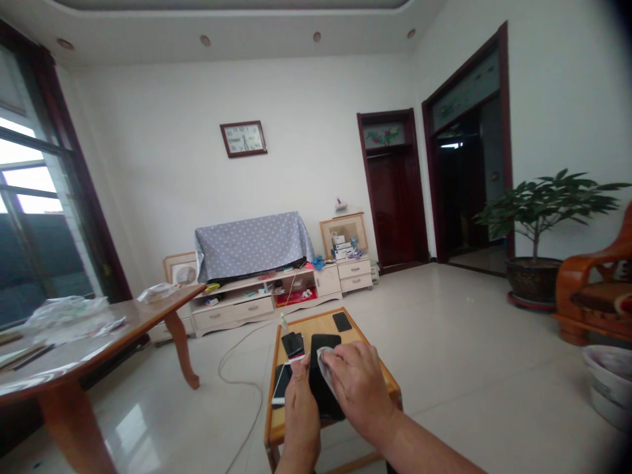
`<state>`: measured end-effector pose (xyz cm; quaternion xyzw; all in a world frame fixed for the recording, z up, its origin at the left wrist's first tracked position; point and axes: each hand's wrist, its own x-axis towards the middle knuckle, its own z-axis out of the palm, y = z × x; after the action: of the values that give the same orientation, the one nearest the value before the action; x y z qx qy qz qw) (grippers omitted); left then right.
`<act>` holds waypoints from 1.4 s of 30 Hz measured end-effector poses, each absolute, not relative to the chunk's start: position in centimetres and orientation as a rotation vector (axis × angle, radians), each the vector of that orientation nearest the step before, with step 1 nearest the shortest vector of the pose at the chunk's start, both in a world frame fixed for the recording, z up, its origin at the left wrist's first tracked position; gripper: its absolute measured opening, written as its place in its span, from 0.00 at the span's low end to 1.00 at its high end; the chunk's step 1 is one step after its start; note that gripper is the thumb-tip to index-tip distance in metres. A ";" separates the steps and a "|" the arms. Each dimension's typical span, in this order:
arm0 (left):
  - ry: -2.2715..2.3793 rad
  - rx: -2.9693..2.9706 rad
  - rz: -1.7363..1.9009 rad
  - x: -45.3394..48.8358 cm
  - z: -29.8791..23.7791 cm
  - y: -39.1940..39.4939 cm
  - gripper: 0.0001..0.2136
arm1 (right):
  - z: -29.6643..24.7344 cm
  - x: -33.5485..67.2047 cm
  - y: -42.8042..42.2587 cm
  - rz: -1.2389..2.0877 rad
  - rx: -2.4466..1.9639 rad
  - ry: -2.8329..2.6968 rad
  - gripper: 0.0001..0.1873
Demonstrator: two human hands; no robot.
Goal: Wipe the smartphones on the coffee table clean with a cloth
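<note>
At the far left, a tall dark-framed window [29, 178] lets in bright daylight. Beside it stands a glossy brown wooden table with curved legs [74, 322], bearing a heap of clear plastic bags [66, 319]. On the back wall hangs a square dark-framed wall clock [243, 139], above a low cream cabinet with drawers [232, 309], which is draped with a grey polka-dot cloth [253, 245]. A thin white cable [237, 368] curves across the pale tile floor.

In front, a small square light-wood table with a darker rim [320, 329] holds several phones. A white smartphone [281, 385] lies near its left edge, a small stack of dark phones [292, 345] sits just beyond, and a single black phone [342, 322] rests near the far edge.

The left hand [301, 411] stands at the near-left side of a large black smartphone [326, 345], its fingers pressed together and touching the phone's left edge; whether it grips the phone, I cannot tell. The right hand [358, 388] lies over the phone, fingers closed together, pressing a crumpled white cloth [326, 372] against its surface.

Further right stand a green leafy plant in a dark round pot [536, 280], an orange wooden armchair [595, 283] and stacked white basins [609, 382].
</note>
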<state>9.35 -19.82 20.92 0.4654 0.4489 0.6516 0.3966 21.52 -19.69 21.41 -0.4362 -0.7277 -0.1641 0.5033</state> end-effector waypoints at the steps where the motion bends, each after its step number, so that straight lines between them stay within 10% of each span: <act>1: 1.144 1.164 1.664 9.1 20.6 -19.6 0.34 | 21.0 21.1 -20.2 -0.389 -1.024 -1.803 0.10; 31: 1.011 1.236 1.545 7.6 20.0 -18.9 0.27 | 20.0 22.1 -19.3 -0.312 -1.042 -1.737 0.10; 42: 0.956 1.285 1.159 6.2 21.1 -18.4 0.25 | 21.5 25.0 -16.9 1.288 -0.870 -1.435 0.23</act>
<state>6.16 -18.45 21.06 0.5429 0.4039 0.4897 0.5498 24.99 -16.89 21.51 -0.3585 -0.5909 0.5304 0.4909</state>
